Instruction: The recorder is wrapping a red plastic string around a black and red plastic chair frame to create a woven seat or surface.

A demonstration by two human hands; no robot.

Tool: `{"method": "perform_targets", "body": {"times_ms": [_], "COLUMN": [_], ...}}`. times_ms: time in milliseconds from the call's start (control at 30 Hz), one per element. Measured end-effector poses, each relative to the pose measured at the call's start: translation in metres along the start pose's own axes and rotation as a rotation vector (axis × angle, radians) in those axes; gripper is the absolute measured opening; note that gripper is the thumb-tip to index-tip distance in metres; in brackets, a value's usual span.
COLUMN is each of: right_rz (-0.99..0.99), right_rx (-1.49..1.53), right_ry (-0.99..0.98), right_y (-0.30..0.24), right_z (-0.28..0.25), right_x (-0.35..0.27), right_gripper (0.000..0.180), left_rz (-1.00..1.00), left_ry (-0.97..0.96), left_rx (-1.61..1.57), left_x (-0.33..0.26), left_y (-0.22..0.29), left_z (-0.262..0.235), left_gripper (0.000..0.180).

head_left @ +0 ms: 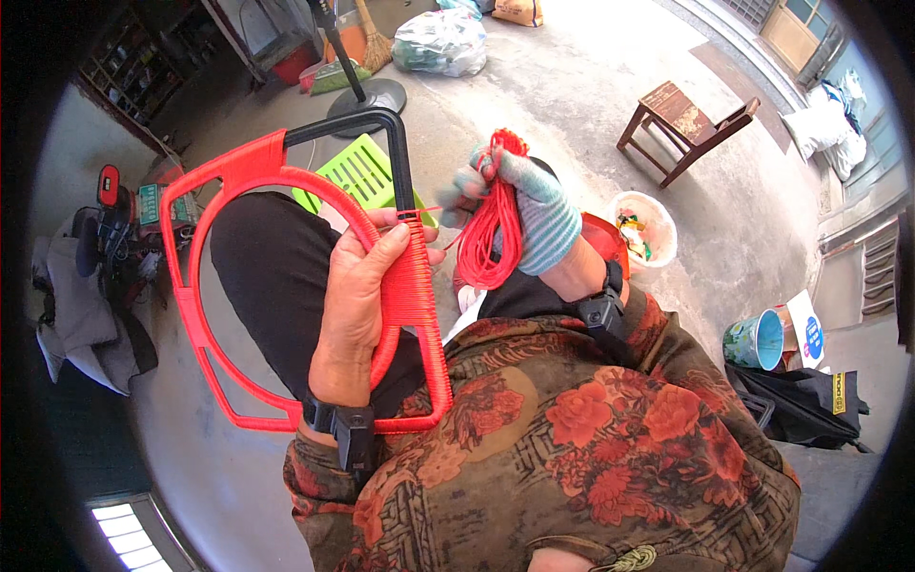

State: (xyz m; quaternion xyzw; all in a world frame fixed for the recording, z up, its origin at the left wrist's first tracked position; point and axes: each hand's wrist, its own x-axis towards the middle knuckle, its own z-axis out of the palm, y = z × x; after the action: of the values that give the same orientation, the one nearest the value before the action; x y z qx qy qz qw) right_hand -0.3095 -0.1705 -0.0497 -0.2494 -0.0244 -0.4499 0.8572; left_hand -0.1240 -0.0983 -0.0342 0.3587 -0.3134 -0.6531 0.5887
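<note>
My bare left hand (pixel 355 286) grips a square-cornered frame (pixel 183 286) with a round ring inside it. Red cord is wound closely around most of the frame and the ring. Its upper right corner (pixel 389 124) shows bare black. My thumb presses the wound side close to where the red wrapping meets the black bar. In a striped light-blue glove, my right hand (pixel 534 205) is closed around a looped bundle of red cord (pixel 493 238), just right of the frame. A short strand runs between the frame and the bundle.
A green slotted plastic basket (pixel 360 172) lies beyond the frame. A wooden chair (pixel 679 112) stands at the far right, with a white bucket (pixel 658 214) of scraps nearer me. A black stand base (pixel 376 96) and a stuffed clear bag (pixel 438 43) are further off.
</note>
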Motion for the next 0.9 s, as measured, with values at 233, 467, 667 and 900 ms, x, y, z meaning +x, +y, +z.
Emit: {"method": "perform_targets", "body": {"times_ms": [233,467,667,900], "right_rz": [0.108,0.216,-0.852,-0.769], "right_rx": [-0.174,-2.102,-2.035,-2.435], "right_ry": [0.089,0.594,0.346,-0.68], "right_y": [-0.003,-0.073,-0.045,-0.001], "right_z": [-0.029,-0.066,-0.017,0.048], "right_x": [-0.001,0.009,0.051,0.07], "right_gripper": [0.026,0.057,0.031,0.026], "left_rz": [-0.004,0.027,0.188,0.382], "left_ry": [0.064,0.081,0.169,0.205], "left_rx": [-0.063,-0.024,0.075,0.118], "left_x": [0.005,0.006,0.009,0.015], "left_y": [-0.003,-0.002,-0.009,-0.012], "left_z": [-0.002,0.0,-0.005,-0.003], "left_gripper": [0.01,0.014,0.028,0.031]}}
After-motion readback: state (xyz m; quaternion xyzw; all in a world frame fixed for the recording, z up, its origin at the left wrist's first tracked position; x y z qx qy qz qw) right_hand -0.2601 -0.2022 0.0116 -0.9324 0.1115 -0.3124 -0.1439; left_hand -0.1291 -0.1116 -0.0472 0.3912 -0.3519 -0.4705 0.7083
